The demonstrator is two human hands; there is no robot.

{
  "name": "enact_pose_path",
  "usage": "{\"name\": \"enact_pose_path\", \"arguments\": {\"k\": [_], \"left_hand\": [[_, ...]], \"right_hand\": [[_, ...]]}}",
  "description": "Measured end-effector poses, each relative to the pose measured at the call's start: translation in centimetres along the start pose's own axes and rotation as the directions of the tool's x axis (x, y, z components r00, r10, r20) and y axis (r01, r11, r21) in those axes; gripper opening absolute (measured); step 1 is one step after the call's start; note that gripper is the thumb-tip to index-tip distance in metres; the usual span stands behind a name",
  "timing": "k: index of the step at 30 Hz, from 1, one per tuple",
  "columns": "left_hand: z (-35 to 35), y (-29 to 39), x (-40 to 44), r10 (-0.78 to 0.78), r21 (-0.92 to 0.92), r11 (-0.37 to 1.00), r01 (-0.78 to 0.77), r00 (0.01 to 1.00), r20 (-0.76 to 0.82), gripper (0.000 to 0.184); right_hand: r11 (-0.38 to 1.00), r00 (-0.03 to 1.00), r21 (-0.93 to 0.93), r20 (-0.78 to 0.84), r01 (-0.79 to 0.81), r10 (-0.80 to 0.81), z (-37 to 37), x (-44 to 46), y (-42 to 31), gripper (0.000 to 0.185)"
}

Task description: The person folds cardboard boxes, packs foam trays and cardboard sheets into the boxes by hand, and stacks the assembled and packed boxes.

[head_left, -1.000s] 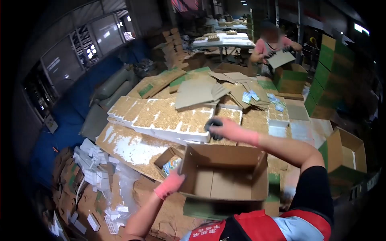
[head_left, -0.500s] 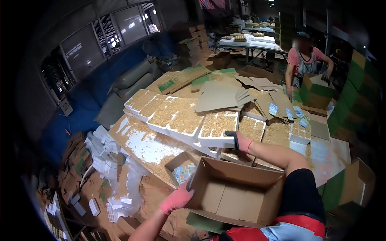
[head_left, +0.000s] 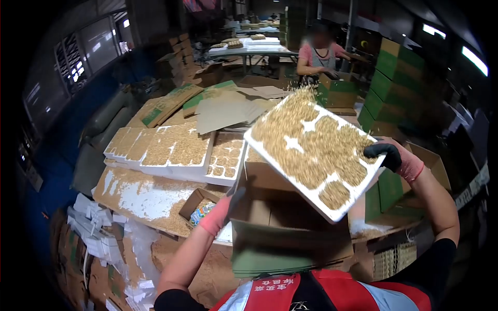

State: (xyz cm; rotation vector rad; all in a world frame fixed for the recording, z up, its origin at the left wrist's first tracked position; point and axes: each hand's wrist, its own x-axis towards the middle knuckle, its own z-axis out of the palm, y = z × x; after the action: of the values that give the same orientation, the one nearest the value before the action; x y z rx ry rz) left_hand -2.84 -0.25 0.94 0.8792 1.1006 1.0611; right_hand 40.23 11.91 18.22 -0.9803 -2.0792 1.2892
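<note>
A white foam tray (head_left: pixel 290 180), its compartments filled with tan husk-like bits (head_left: pixel 337 147), hangs tilted above an open cardboard box (head_left: pixel 290 241). My right hand (head_left: pixel 398 159), in a pink glove with dark fingers, is closed on the tray's right edge. Loose bits fly up at the tray's far corner. My left hand (head_left: pixel 220 213), gloved the same way, grips the box's left rim; its fingertips are partly hidden there. The tray covers part of the box's opening.
More filled foam trays (head_left: pixel 176 150) stand on the table at left. Flat cardboard sheets (head_left: pixel 228 115) lie behind them. A small box (head_left: pixel 193 205) of packets sits beside my left hand. Across the table, a person (head_left: pixel 319 57) works near stacked green-brown cartons (head_left: pixel 384 85).
My right hand has lifted a foam tray off the table and brought it right, over the box. My left hand stays on the box. The view has turned to the right.
</note>
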Motion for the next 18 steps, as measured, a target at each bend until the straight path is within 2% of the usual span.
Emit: {"name": "enact_pose_path", "arguments": {"k": [1,2,4,5,6,7,8,9,10,11,12,13,14,15,16,17,18], "left_hand": [[-0.4,-0.3,1.1,0.028,-0.129,0.991,-0.023,0.999,0.04,0.057],[-0.6,-0.4,1.8,0.043,-0.269,0.963,0.0,0.987,0.154,0.057],[-0.6,-0.2,1.8,-0.046,-0.437,0.884,0.169,0.959,0.278,0.055],[-0.8,-1.1,2.2,-0.077,-0.502,0.83,0.242,0.942,0.325,0.053],[-0.1,-1.1,1.7,-0.003,-0.459,0.874,0.159,0.947,0.322,0.052],[0.0,-1.2,0.8,0.028,-0.292,0.955,0.053,0.963,0.267,0.051],[0.1,-1.0,-0.3,0.076,-0.109,0.993,-0.053,0.973,0.217,0.051],[0.4,0.0,-2.0,0.114,-0.049,0.993,-0.106,0.969,0.217,0.05],[0.6,0.7,-3.4,0.148,0.012,0.988,-0.154,0.965,0.217,0.049],[-0.5,-0.8,-2.4,0.053,-0.214,0.977,-0.026,0.991,0.119,0.043],[-1.4,-0.8,-2.4,0.035,-0.042,0.999,-0.032,0.998,0.06,0.045],[-2.4,-0.8,-2.6,0.017,0.13,0.991,-0.016,1.0,-0.005,0.047],[-2.9,-0.9,-2.9,0.005,0.295,0.955,0.016,0.997,-0.071,0.049],[-2.8,-0.8,-2.6,-0.019,0.286,0.958,0.036,0.998,-0.062,0.049],[-2.6,-0.7,-2.3,-0.043,0.277,0.959,0.056,0.998,-0.052,0.049],[-1.6,-1.0,-1.8,0.026,0.426,0.905,0.009,0.997,-0.076,0.05],[-0.5,-1.1,-0.9,0.109,0.569,0.821,-0.042,0.99,-0.085,0.051]], "right_hand": [[0.967,0.992,0.226,0.047,-0.121,0.113,0.1,-2.2,0.4,0.023],[0.941,0.97,-0.273,0.195,0.198,-0.147,0.4,-3.1,0.2,0.022],[0.958,0.953,-0.231,0.286,0.169,-0.099,1.4,-5.1,0.4,0.022],[0.971,0.959,-0.234,0.281,0.038,0.03,2.5,-4.9,0.4,0.025],[0.954,0.93,-0.255,0.363,0.157,-0.056,2.8,-4.2,0.6,0.028],[0.988,0.938,-0.142,0.331,-0.061,0.105,3.9,-3.3,0.3,0.028],[0.983,0.922,-0.089,0.341,-0.162,0.183,4.5,-1.9,1.0,0.029],[0.964,0.901,-0.039,0.349,-0.262,0.259,5.1,-0.5,1.7,0.029],[0.965,0.888,-0.053,0.381,-0.255,0.256,5.6,1.1,2.8,0.029],[0.975,0.875,-0.21,0.483,0.071,0.04,5.9,2.0,3.3,0.035],[0.923,0.852,-0.324,0.403,-0.209,0.334,7.8,2.8,1.5,0.039],[0.872,0.928,-0.487,0.304,-0.044,0.217,9.0,3.0,2.1,0.042],[0.763,0.971,-0.64,0.227,0.094,0.071,10.5,2.8,3.0,0.045],[0.374,0.941,-0.866,0.274,0.331,-0.199,12.5,2.5,3.6,0.046],[0.331,0.91,-0.858,0.31,0.393,-0.277,14.1,2.6,2.4,0.051],[0.514,0.889,-0.725,0.374,0.459,-0.266,15.1,3.3,3.5,0.053],[0.609,0.849,-0.618,0.492,0.498,-0.194,16.4,4.5,5.6,0.057]]}}
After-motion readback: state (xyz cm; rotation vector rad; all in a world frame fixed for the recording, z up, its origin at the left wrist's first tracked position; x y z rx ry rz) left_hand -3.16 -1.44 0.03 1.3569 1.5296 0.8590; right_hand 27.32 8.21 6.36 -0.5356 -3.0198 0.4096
